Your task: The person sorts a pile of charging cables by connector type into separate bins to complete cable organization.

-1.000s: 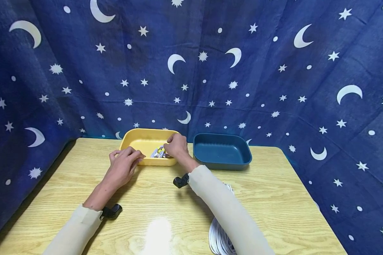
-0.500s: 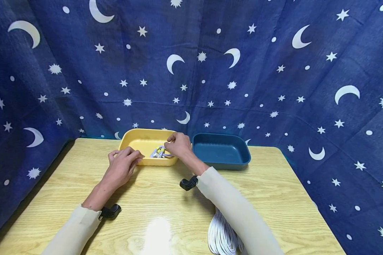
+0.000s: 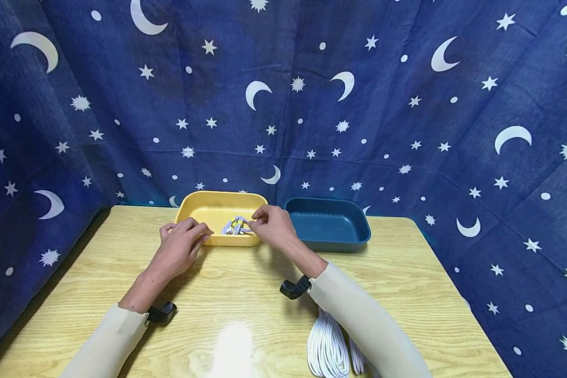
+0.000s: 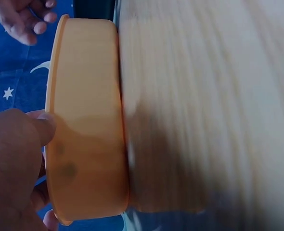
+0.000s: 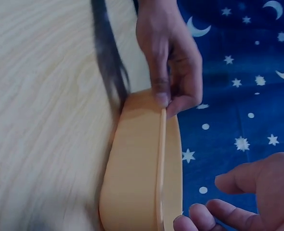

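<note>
A yellow bin (image 3: 231, 241) stands at the back of the table. Inside its front right part lies a small tangle of pale cables (image 3: 237, 226) with yellow bits. My left hand (image 3: 181, 247) pinches the bin's front rim, thumb outside, as the right wrist view confirms. Over the bin's right end hovers my right hand (image 3: 275, 226). In the right wrist view its thumb and fingers (image 5: 221, 211) are apart, loosely bent, with nothing between them. The cables are hidden in both wrist views.
A dark blue bin (image 3: 328, 224) stands just right of the yellow one. Coiled white cord (image 3: 328, 346) lies near the front, partly under my right sleeve (image 3: 368, 320). A blue star-and-moon curtain (image 3: 217, 94) hangs behind the table (image 3: 227, 283).
My right hand has drawn back to the right and toward me from the cables, uncovering more of the bin's right end. The left hand stays on the rim.
</note>
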Motion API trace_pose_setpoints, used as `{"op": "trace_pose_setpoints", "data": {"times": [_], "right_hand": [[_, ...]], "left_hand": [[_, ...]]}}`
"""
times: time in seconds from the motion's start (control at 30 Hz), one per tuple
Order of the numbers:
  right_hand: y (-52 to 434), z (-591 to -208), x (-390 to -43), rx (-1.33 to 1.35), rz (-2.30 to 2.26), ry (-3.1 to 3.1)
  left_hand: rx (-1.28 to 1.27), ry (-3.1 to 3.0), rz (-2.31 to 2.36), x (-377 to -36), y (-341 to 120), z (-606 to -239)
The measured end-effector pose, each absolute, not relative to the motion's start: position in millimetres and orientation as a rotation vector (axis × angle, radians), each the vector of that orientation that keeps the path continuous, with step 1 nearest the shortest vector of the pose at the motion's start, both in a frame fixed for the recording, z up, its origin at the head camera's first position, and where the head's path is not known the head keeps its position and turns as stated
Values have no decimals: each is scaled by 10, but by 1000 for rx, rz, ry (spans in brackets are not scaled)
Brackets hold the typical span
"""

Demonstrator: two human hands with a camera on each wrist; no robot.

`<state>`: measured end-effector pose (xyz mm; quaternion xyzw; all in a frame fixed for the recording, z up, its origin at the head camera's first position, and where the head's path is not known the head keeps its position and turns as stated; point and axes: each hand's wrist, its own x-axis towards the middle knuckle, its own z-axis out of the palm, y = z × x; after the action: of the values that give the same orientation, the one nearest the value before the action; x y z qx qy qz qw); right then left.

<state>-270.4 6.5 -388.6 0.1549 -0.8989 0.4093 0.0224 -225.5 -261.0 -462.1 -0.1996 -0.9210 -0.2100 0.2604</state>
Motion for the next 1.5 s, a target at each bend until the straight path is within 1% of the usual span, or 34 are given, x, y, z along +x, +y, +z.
{"op": "trace_pose_setpoints", "data": {"times": [0.23,0.47,0.9,1.17,1.5], "right_hand": [[256,-3862,-2586,478,1367,-2764],[467,-3961,-2472,436,1410,-2743],[739,-4000,-2307,454,1491,-2643],[958,-4007,-2312,426,1533,-2635],[1164,-4031,-2325,414,1583,-2643]], "left_hand": [[-539,-2516,-568,-2235,-2610,-4571],[-519,-2548,-569,-2232,-2615,-4547],[-475,-2532,-732,-2165,-2496,-4408],[-480,-2510,-798,-2103,-2364,-4288],[-542,-2488,-835,-2115,-2208,-4280]]}}
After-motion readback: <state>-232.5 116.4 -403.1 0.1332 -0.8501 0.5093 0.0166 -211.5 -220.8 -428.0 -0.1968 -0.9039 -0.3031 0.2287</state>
